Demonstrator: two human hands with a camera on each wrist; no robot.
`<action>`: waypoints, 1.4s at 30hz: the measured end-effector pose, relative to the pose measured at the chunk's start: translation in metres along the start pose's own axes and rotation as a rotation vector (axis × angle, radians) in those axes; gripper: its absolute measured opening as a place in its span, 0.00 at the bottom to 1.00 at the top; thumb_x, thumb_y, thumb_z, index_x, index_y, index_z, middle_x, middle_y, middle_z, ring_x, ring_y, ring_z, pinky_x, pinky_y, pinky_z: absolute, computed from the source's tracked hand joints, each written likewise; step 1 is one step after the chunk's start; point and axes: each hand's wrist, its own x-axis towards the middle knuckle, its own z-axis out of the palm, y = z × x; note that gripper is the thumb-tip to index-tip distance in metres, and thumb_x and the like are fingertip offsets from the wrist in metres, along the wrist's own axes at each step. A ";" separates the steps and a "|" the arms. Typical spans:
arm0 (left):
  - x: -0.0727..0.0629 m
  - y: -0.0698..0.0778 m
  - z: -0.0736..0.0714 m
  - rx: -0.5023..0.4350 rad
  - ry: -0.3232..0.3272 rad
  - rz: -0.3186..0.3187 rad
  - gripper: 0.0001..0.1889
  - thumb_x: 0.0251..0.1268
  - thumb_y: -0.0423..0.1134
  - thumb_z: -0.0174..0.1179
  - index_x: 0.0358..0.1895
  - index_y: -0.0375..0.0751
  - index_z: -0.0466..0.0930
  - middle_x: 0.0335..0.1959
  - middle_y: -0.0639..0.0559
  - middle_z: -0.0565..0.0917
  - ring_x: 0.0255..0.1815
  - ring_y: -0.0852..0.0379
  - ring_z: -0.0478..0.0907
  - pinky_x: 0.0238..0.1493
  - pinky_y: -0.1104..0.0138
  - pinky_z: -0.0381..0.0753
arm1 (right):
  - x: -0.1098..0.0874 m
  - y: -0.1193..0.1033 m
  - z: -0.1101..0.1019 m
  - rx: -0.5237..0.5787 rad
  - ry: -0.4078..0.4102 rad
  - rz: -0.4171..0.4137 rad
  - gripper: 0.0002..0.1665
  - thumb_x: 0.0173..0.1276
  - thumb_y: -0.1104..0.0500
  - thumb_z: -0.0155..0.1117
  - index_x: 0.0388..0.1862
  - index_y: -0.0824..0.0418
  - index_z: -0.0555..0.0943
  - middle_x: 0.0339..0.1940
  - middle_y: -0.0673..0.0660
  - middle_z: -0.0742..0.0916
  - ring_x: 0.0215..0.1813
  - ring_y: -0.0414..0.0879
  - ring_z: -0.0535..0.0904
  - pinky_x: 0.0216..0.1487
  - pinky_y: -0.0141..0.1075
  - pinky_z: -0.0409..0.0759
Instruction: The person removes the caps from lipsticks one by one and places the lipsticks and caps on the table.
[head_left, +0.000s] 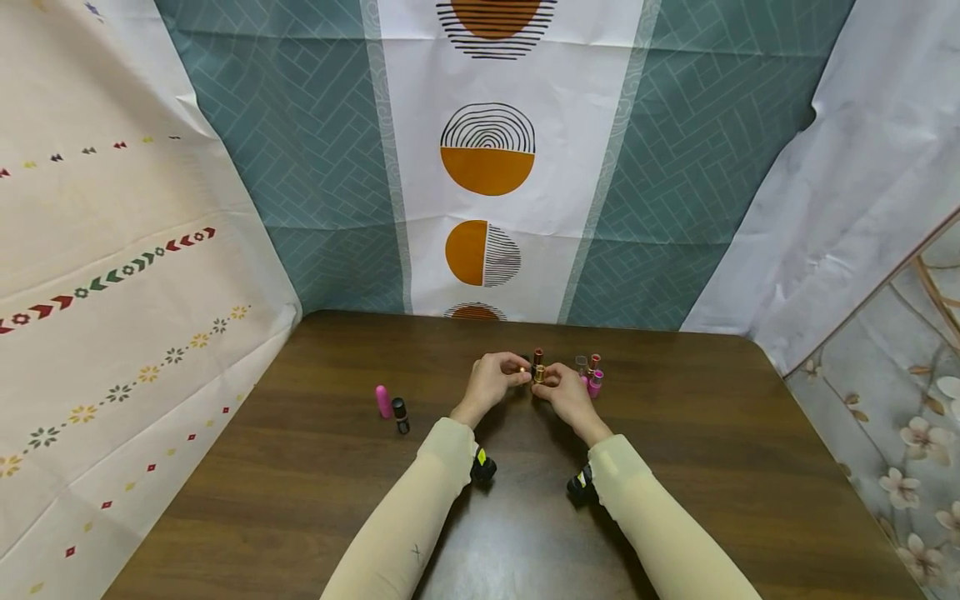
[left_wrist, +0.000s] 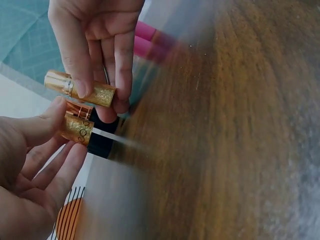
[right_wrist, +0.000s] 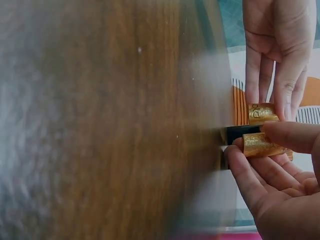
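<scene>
Near the far side of the table, my left hand (head_left: 491, 385) and right hand (head_left: 568, 395) work close together. Between thumb and fingers the right hand pinches a gold lipstick tube (left_wrist: 80, 89), glittery at one end and shiny at the other. The left hand pinches a short gold lipstick piece (left_wrist: 77, 129) with dark lettering, just beside that tube; its far end is hidden by the fingers. Right behind the fingertips stands a black lipstick with a copper top (head_left: 537, 357). In the left wrist view, black lipstick bases (left_wrist: 101, 145) overlap the gold piece.
At the left of the table (head_left: 675, 492) stand a pink lipstick (head_left: 383, 402) and a black lipstick (head_left: 401, 415). Right of my hands is a small group: a clear-topped one (head_left: 581, 363), a copper-topped one (head_left: 595, 362) and bright pink ones (head_left: 596, 383). Patterned curtain (head_left: 322, 167) hangs behind.
</scene>
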 end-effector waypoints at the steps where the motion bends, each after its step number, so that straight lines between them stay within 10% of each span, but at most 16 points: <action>1: 0.000 0.000 0.000 0.001 -0.001 0.000 0.08 0.65 0.38 0.72 0.45 0.44 0.91 0.42 0.50 0.91 0.45 0.54 0.88 0.44 0.63 0.86 | 0.000 -0.001 0.000 0.001 0.005 0.002 0.15 0.70 0.70 0.69 0.53 0.74 0.79 0.48 0.69 0.90 0.51 0.55 0.85 0.51 0.41 0.80; 42: 0.000 -0.006 0.008 0.083 -0.010 -0.021 0.07 0.64 0.36 0.72 0.45 0.43 0.91 0.41 0.51 0.92 0.44 0.55 0.88 0.47 0.61 0.85 | 0.009 0.007 0.006 -0.095 0.063 0.014 0.17 0.64 0.70 0.74 0.51 0.72 0.84 0.44 0.65 0.89 0.49 0.58 0.84 0.52 0.50 0.82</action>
